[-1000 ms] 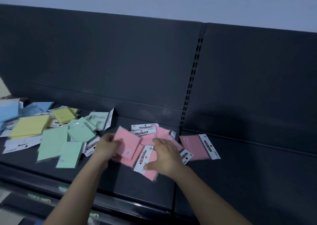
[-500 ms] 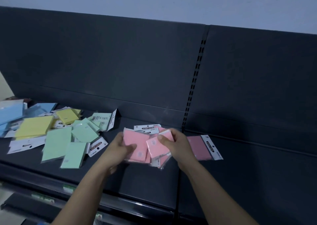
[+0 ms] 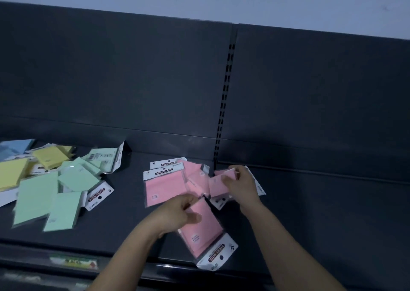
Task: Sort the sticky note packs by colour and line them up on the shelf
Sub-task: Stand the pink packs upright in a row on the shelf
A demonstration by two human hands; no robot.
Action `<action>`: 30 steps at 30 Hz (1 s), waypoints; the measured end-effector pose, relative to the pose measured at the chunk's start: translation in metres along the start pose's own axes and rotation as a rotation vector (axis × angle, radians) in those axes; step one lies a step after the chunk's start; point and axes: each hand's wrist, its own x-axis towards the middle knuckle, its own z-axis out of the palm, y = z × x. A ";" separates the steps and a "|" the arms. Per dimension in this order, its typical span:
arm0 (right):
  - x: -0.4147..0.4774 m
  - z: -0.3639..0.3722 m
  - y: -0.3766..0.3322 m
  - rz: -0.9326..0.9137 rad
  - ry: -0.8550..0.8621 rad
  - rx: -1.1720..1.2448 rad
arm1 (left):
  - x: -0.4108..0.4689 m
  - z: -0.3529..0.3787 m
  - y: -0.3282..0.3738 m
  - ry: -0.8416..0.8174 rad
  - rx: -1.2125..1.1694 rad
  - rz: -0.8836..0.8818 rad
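Only the person's arms are shown. The left forearm [image 3: 133, 253] and the right forearm [image 3: 288, 242] are seen bare along their whole visible length, from the wrists to the bottom edge. The left hand [image 3: 179, 213] and the right hand [image 3: 240, 186] are likewise uncovered.

Dark shelf [image 3: 124, 224], strewn with packs.
Blue packs [image 3: 13, 148], yellow packs [image 3: 51, 157] and green packs [image 3: 37, 199] are heaped at the left; pink packs [image 3: 164, 188] are spread near the middle.
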 end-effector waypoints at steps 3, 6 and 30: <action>0.003 0.006 0.004 0.014 -0.171 -0.221 | -0.002 0.010 0.005 0.058 0.193 0.026; 0.006 0.011 0.003 0.004 -0.247 -0.428 | -0.005 0.015 0.007 0.106 0.244 0.054; 0.014 0.057 -0.008 -0.103 -0.504 -0.656 | -0.017 -0.014 -0.015 0.146 0.130 -0.009</action>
